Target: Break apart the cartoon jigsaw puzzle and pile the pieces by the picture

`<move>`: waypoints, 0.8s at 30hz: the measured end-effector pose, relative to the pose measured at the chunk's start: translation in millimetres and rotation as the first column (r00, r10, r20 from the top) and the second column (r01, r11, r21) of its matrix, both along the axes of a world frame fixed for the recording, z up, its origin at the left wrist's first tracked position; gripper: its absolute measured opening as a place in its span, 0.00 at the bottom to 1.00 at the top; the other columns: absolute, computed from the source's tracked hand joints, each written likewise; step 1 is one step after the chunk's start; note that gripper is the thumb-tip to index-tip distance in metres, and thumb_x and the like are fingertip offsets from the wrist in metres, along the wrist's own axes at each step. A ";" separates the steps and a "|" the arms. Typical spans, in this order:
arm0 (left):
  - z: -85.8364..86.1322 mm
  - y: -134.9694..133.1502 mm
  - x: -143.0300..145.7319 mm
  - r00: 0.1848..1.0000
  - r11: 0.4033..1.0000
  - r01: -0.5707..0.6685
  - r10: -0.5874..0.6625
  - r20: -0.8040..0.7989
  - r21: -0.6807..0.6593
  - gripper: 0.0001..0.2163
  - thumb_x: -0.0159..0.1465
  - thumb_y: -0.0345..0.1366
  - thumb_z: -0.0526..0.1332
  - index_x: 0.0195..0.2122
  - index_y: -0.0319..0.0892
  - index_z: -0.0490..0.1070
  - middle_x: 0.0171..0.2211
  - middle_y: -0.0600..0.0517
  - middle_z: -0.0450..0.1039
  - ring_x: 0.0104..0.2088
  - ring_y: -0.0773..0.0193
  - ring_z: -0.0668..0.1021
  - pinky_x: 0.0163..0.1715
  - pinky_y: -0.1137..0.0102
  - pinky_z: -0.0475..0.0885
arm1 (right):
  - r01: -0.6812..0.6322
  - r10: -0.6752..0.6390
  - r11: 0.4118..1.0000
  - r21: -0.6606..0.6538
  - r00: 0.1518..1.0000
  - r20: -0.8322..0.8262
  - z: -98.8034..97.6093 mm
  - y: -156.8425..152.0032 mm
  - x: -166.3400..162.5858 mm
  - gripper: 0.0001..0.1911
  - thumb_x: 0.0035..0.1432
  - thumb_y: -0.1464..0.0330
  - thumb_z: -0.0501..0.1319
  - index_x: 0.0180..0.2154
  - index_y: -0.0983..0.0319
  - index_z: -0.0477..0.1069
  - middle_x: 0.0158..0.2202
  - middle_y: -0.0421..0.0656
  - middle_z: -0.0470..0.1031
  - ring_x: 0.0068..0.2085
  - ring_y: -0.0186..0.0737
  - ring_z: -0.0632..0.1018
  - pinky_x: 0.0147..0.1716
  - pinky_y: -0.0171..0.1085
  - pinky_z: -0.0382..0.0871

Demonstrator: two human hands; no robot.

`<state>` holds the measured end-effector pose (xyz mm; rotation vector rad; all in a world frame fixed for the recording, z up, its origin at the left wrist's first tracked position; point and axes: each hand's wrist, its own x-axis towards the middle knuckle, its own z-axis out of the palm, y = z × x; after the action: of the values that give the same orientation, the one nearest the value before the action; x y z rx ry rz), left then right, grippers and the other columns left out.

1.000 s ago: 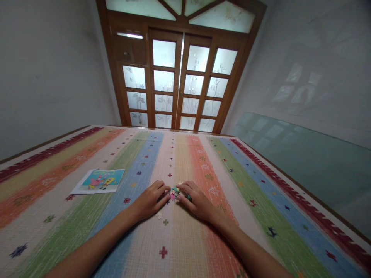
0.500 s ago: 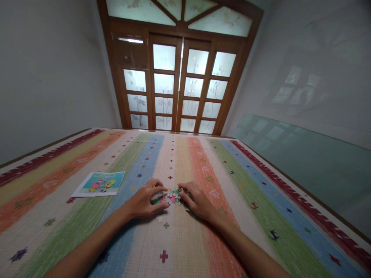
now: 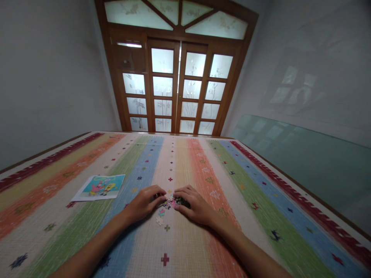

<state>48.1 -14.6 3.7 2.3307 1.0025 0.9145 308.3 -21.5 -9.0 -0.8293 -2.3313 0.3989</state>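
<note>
- honestly no readable writing anywhere from where I'm standing
- the cartoon picture card point(image 3: 99, 187) on the striped rug point(image 3: 261, 193) has some lettering along its top, way too small and blurry to make out
- the puzzle pieces point(image 3: 171, 202) show just colours, no letters or numbers

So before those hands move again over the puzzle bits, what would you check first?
1. Both hands at the pile: ok. Left hand and right hand flank the puzzle pieces.
2. Pieces gathered together: not ok. A few loose pieces lie nearer the person.
3. Reference picture in view: ok, flat on the striped mat, left of the hands.
4. Any piece gripped: cannot tell, the fingers hide it.
5. Pieces face up: cannot tell, too small.
</note>
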 end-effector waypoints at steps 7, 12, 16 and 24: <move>3.9 -3.2 -0.6 1.000 0.997 -0.017 0.016 0.003 0.069 0.11 0.71 0.40 0.59 0.49 0.43 0.77 0.43 0.47 0.80 0.43 0.59 0.80 0.47 0.64 0.75 | 0.001 -0.007 0.999 -0.044 0.991 -0.133 -3.4 -2.3 -5.2 0.14 0.69 0.73 0.59 0.55 0.61 0.71 0.45 0.49 0.74 0.46 0.43 0.77 0.48 0.42 0.73; 1.9 -8.9 1.2 0.985 0.991 0.089 -0.073 -0.160 0.096 0.18 0.67 0.45 0.67 0.55 0.44 0.75 0.51 0.44 0.76 0.52 0.52 0.76 0.54 0.57 0.72 | 0.035 -0.040 0.998 -0.043 0.992 -0.121 -2.8 -0.9 -3.7 0.12 0.71 0.71 0.56 0.54 0.61 0.71 0.45 0.50 0.75 0.47 0.45 0.76 0.48 0.44 0.72; -5.7 -9.3 6.5 0.990 0.992 0.063 -0.048 -0.129 0.108 0.10 0.73 0.39 0.58 0.50 0.44 0.77 0.44 0.46 0.75 0.47 0.56 0.76 0.50 0.60 0.72 | 0.086 -0.086 0.996 0.001 0.996 -0.029 -0.4 -2.8 0.0 0.23 0.65 0.63 0.67 0.58 0.60 0.70 0.54 0.52 0.74 0.55 0.52 0.72 0.56 0.52 0.68; -9.8 -8.1 13.7 0.997 0.995 0.080 -0.078 -0.026 0.067 0.11 0.74 0.32 0.56 0.52 0.45 0.75 0.42 0.48 0.73 0.45 0.58 0.75 0.48 0.64 0.72 | 0.001 -0.002 0.999 -0.035 0.999 -0.040 -1.2 -9.2 -8.5 0.12 0.70 0.68 0.60 0.54 0.60 0.72 0.48 0.49 0.76 0.51 0.47 0.74 0.53 0.47 0.70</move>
<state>61.8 -22.7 -6.1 2.4245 0.8944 0.9050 299.9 -30.6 -10.3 -0.8326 -2.2927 0.4532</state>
